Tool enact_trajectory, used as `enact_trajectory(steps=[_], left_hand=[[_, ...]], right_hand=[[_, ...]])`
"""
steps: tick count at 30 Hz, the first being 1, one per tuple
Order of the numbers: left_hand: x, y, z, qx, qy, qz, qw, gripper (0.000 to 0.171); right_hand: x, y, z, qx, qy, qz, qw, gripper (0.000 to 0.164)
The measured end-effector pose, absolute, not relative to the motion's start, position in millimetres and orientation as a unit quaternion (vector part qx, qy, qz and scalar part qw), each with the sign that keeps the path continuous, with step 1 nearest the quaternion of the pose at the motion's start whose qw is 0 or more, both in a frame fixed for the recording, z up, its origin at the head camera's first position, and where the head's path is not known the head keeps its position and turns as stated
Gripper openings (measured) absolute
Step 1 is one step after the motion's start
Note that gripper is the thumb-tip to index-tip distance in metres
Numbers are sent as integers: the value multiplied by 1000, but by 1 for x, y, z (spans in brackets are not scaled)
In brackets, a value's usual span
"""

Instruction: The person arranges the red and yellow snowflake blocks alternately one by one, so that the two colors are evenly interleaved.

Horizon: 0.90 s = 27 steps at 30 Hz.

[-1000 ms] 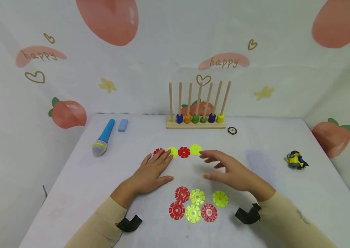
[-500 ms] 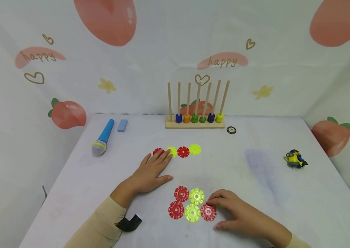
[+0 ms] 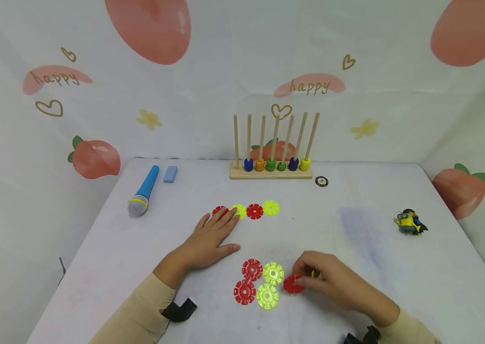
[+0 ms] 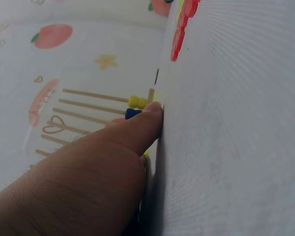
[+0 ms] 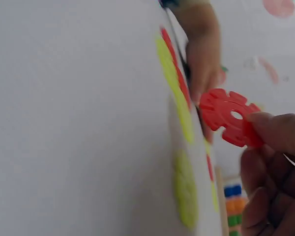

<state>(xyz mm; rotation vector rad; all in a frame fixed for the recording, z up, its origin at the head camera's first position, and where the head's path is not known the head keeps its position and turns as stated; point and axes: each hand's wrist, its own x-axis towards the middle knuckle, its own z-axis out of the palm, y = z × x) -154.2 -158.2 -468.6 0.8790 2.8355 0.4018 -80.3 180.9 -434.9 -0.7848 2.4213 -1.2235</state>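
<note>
My right hand (image 3: 317,277) pinches a red notched disc (image 3: 292,284) just above the table, lifted on edge; the right wrist view shows the same red disc (image 5: 228,117) between my fingertips (image 5: 273,130). A sliver of yellow-green shows under that hand. Beside it lie two red discs (image 3: 252,269) and two yellow-green discs (image 3: 273,273) in a cluster. Farther back, a joined row of red and yellow-green discs (image 3: 254,210) lies flat. My left hand (image 3: 218,228) rests flat on the row's left end, fingers straight. In the left wrist view its thumb (image 4: 132,130) presses the table.
A wooden rack of upright rods with coloured beads (image 3: 271,165) stands at the back. A blue toy microphone (image 3: 143,191) and a blue block (image 3: 170,174) lie at the back left. A small black ring (image 3: 321,181) and a yellow toy figure (image 3: 409,222) sit on the right.
My right hand came back from the row to the near cluster, took hold of a red disc and lifted it. The left hand stayed on the row.
</note>
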Motion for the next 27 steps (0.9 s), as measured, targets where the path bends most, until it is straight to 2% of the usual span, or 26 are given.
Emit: enact_trajectory(steps=[8,15,17,20,24,27], left_hand=[[-156,-158,-470,293,945,129,69,78],[-155,-159,-472,291,946,127,65,80],[-155,-158,-472,293,946,126,64,80],[-155,-158,-473,297,944,129,63,80],[-156,-157,-472,300,944,127,62,80],[-155,-158,-472,293,946,125,66,80]], right_hand=[[-156,205,-444,-73,844,-521,103,20],[-195,200,-462,-13,827,-554,94,30],[-196,197,-465,-17,841,-534,80,32],[-190,194,-467,-74,896,-434,57,41],[-178,189,-467,-186,946,-263,46,65],[-173,184,-466,-219,955,-194,54,77]])
